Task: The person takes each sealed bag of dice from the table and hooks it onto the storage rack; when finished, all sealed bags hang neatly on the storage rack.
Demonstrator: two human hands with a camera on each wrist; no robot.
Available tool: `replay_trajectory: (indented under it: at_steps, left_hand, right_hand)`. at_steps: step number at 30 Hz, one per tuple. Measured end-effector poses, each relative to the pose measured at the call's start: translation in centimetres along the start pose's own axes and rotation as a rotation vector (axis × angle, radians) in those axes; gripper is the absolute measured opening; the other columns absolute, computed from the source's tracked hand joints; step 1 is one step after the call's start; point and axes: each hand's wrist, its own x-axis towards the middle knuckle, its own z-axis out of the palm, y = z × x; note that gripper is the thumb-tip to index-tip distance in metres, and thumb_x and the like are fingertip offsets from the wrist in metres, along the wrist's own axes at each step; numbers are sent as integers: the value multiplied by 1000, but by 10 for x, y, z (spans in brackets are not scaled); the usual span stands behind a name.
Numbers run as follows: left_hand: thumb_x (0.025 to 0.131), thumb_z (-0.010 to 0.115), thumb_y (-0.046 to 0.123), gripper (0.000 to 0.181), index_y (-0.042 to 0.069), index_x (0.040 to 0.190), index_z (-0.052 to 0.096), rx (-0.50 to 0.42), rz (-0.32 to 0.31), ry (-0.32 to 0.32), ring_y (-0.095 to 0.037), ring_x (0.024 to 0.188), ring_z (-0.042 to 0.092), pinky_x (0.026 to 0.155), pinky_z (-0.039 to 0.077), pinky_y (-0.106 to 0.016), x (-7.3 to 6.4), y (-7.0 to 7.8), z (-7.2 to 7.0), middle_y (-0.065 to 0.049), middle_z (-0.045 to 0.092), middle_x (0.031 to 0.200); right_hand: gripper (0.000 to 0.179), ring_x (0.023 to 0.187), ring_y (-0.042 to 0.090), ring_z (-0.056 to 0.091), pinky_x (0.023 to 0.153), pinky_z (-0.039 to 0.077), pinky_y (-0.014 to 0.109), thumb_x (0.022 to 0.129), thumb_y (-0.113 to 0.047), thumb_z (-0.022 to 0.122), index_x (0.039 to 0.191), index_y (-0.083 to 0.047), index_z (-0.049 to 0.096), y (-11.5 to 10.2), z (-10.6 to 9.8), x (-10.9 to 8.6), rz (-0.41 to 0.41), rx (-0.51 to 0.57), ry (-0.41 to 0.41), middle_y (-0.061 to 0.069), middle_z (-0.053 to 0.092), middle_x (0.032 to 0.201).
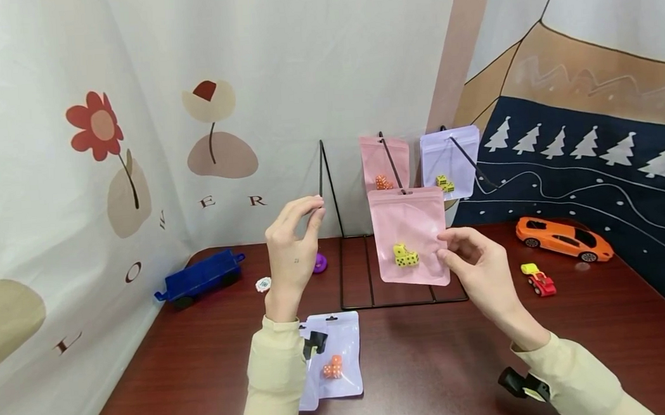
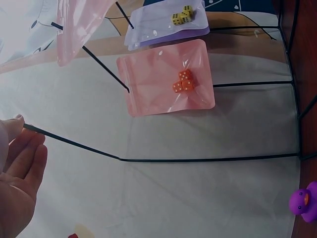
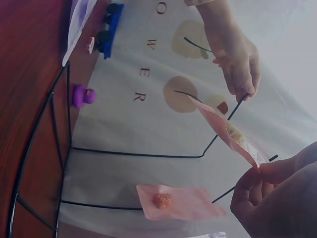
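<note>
My left hand pinches the front tip of the left prong of a black wire display rack. My right hand pinches the right edge of a pink zip bag with yellow dice inside. This bag is at the middle prong's tip, which meets its hang hole in the head view. In the left wrist view, the prong shows on both sides of the bag's top. Farther back on that prong hangs a pink bag with orange dice. Lilac bags, yellow dice in front, hang on the right prong.
Lilac bags with orange dice lie on the table near my left wrist. A blue toy trailer, white token and purple duck are to the left. An orange toy car and small red-yellow toy sit right.
</note>
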Motion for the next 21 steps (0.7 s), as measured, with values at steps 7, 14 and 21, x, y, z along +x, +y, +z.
replay_trajectory:
  at_steps: [7,14,21]
  left_hand:
    - [87,69,5,10,2,96,71,5,-3,-4,-16,97,63,85,50,-31,0,0,0,-7,69,100]
    - [86,69,4,11,2,97,72,6,-5,-2,-17,97,63,85,49,-31,1,1,0,-7,69,100]
    - [85,70,1,11,1,96,71,11,-5,-4,-17,97,63,86,49,-31,1,2,0,-7,69,100]
  right_hand:
    - [23,72,13,56,57,45,18,86,3,67,109,0,65,5,4,5,1,-6,-8,13,59,84]
    - [23,70,14,55,55,44,18,86,3,67,109,0,65,8,8,11,-4,-13,4,14,60,83]
    - [22,68,14,55,54,45,18,85,6,67,106,2,66,10,11,17,-6,28,26,14,60,81]
